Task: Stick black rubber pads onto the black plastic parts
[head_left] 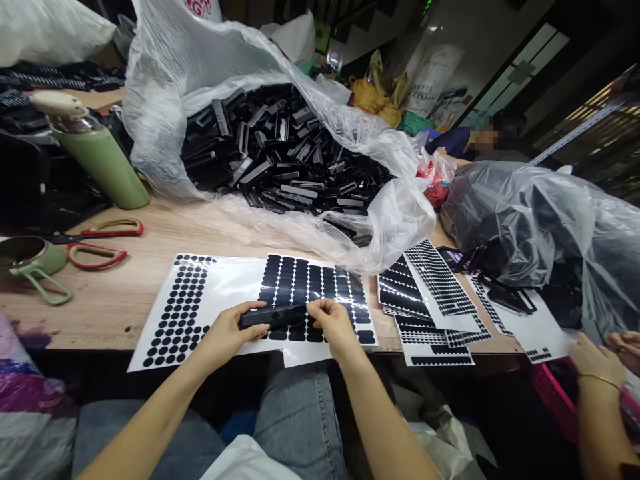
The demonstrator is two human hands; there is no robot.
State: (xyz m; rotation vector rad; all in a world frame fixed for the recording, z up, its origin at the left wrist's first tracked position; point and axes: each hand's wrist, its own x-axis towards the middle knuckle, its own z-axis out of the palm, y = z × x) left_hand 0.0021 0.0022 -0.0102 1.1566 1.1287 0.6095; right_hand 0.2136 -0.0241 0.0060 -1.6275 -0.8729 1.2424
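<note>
My left hand (225,335) grips a long black plastic piece (273,315) with a fine ribbed pattern, thumb along its near side and fingers over the far side. At its right end, the thumb and forefinger of my right hand (333,325) are pinched together; whether a small sticker is also between them I cannot tell. Directly beneath lies a white sheet of black oblong stickers (313,280). To its left, partly under it, another white sheet carries round black stickers (183,307).
A large clear plastic bag (165,100) full of black plastic pieces (285,153) stands behind. Scissors (103,245), a green bottle (103,157) and a green cup (33,260) are left. More sticker sheets (437,293) lie right, near a co-worker's hands (597,363) and a filled bag (540,213).
</note>
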